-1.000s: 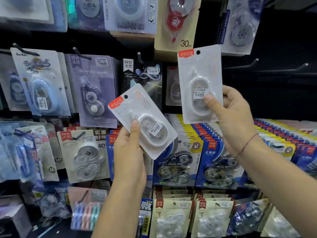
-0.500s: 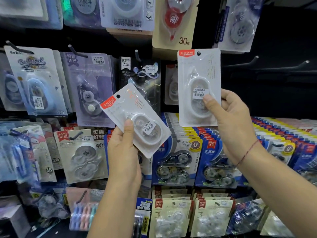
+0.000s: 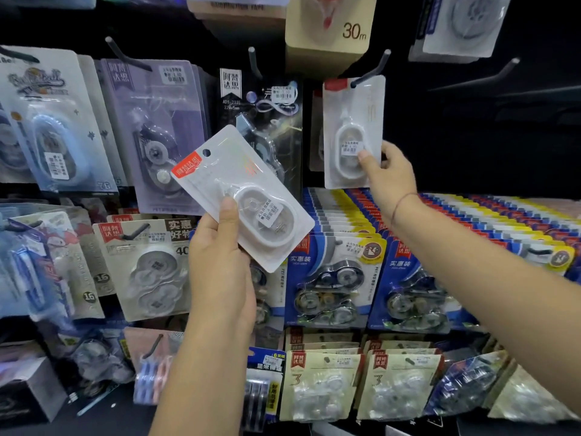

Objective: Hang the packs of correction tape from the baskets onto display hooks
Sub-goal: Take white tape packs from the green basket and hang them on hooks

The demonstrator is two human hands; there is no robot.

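Note:
My left hand (image 3: 220, 265) grips a white pack of correction tape (image 3: 242, 196) with a red label, tilted, in front of the display wall. Up on the right, my right hand (image 3: 385, 174) pinches the lower right corner of a second white pack (image 3: 353, 121). That pack hangs upright with its top hole on a black display hook (image 3: 371, 70). Another white pack shows just behind it on the same hook. No basket is in view.
The wall is packed with hung stationery: a purple pack (image 3: 157, 133), a black pack (image 3: 267, 121), a tan 30m card (image 3: 330, 36) above. Bare black hooks (image 3: 484, 75) jut out at upper right. Rows of blue packs (image 3: 333, 278) fill the level below.
My right hand moved the second pack up and back onto the hook. The left hand kept its pack and stayed roughly in place; the view moved closer to the wall.

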